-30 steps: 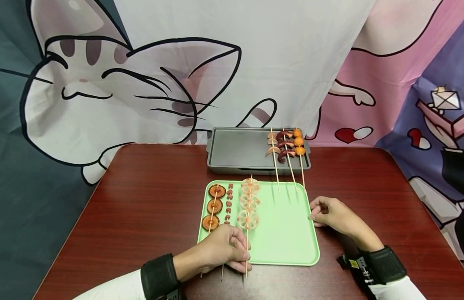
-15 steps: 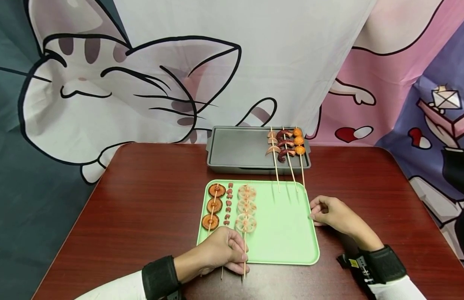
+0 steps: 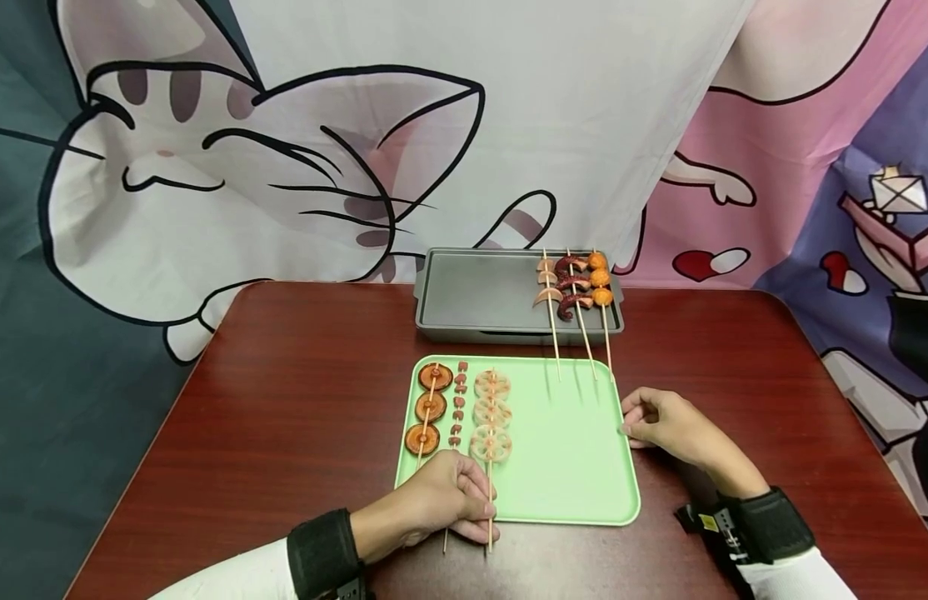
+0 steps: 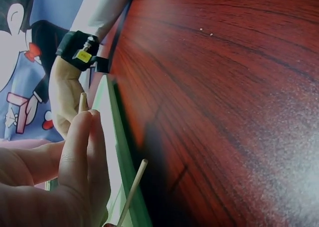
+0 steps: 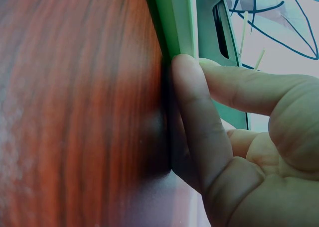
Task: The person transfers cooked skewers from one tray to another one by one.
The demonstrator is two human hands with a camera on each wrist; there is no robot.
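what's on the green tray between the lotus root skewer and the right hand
In the head view, only bare green tray lies between the lotus root skewer, pinched by the left hand, and the right hand at the tray's right edge.

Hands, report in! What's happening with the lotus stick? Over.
Left hand pinches lotus skewer stick. Right hand touches green tray edge. Nothing blocking.

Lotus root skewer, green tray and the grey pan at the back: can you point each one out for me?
lotus root skewer (image 3: pixel 491 414), head view, on its middle slice.
green tray (image 3: pixel 576 467), head view, on its bare floor.
grey pan (image 3: pixel 479 293), head view, on its bare floor.
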